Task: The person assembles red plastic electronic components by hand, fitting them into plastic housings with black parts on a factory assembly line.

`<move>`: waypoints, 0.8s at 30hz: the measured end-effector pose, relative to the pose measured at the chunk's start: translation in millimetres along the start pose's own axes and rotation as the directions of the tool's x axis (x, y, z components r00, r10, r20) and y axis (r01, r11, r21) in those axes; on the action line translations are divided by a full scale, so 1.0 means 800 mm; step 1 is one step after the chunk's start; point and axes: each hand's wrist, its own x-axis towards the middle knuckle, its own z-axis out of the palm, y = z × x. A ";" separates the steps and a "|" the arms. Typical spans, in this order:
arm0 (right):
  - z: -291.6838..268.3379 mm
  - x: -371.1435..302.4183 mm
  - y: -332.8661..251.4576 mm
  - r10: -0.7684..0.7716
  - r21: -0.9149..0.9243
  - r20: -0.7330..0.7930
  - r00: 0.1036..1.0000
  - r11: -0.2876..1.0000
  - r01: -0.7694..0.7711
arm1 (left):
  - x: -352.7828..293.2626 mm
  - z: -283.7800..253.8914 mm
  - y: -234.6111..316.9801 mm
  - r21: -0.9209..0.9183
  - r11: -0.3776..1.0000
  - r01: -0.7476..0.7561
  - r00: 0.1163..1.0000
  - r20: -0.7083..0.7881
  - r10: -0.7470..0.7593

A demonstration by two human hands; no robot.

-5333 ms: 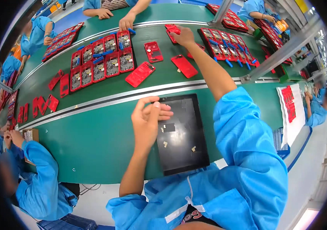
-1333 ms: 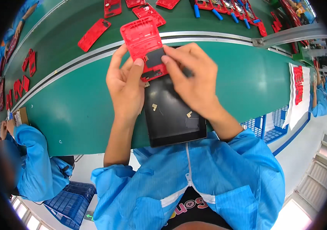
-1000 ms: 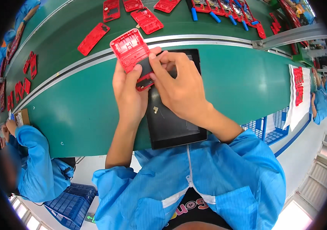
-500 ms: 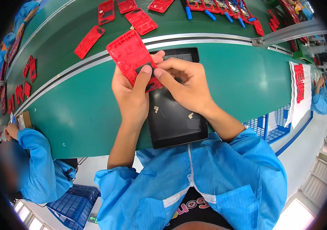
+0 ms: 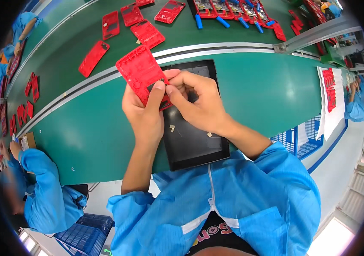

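Observation:
A red plastic housing half [image 5: 138, 68], its ribbed inner side up, is tilted over the bench in front of me. My left hand [image 5: 144, 113] grips its lower part, thumb across a dark rectangular patch [image 5: 156, 85] on the inner face. My right hand [image 5: 201, 102] is closed at the housing's right edge, thumb tip against it and fingers curled; anything small between those fingertips is hidden. Under both hands lies a black shallow tray [image 5: 197, 151]. On it are two small beige pieces, one to the left [image 5: 172, 128] and one to the right [image 5: 209, 134].
Beyond a metal rail [image 5: 216, 48], several red housings [image 5: 147, 34] lie on the green belt, near a row of red units with blue cylinders [image 5: 222, 22]. White sheeting with red parts [image 5: 329, 91] hangs right, above a blue crate [image 5: 307, 136]. A co-worker in blue [image 5: 47, 187] sits left.
The view has shifted slightly, so belt and bench appear displaced. Both hands keep their hold at the red housing, and the right thumb has shifted slightly along its edge.

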 end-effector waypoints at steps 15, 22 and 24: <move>-0.101 0.189 0.090 0.200 -0.384 -0.154 0.968 0.890 -0.245 | 0.004 0.001 0.000 0.112 0.990 0.090 0.995 0.033 -0.094; -0.073 0.194 0.098 -0.122 -0.625 -0.061 0.991 0.778 0.058 | 0.004 -0.006 -0.007 0.071 0.994 0.078 0.997 0.018 -0.079; -0.055 0.201 0.084 -0.102 -0.669 0.083 0.991 0.732 0.131 | 0.004 -0.008 -0.006 0.071 0.995 0.067 0.998 0.004 -0.068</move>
